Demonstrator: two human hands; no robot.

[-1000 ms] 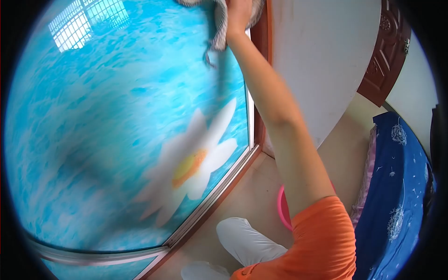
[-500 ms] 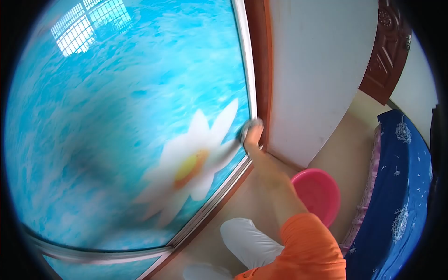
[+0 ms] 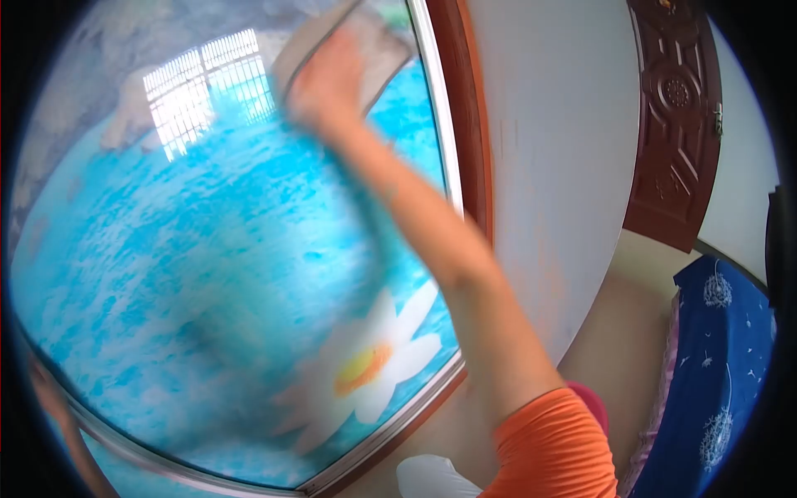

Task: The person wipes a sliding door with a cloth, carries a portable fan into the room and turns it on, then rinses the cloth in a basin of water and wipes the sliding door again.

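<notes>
Flat against the upper part of a glossy blue picture panel (image 3: 249, 249), my right hand (image 3: 332, 79) presses a greyish cloth (image 3: 386, 50) with a dark edge. Both hand and cloth are smeared by motion. The panel has a water pattern and a white flower with a yellow centre. My left hand (image 3: 50, 388) shows at the far left, by the panel's lower metal frame (image 3: 166, 465). Its fingers are too dim and blurred to make out.
A reddish-brown door frame (image 3: 473, 124) and a pale wall (image 3: 552, 149) stand right of the panel. My arm partly hides a pink basin (image 3: 591, 407) on the floor. A blue patterned cover (image 3: 718, 357) lies at the right, below a brown carved door (image 3: 677, 108).
My right hand has moved up and left with the cloth, from the panel's lower right edge to its upper part. The view has tilted upward, and my left hand now shows at the left.
</notes>
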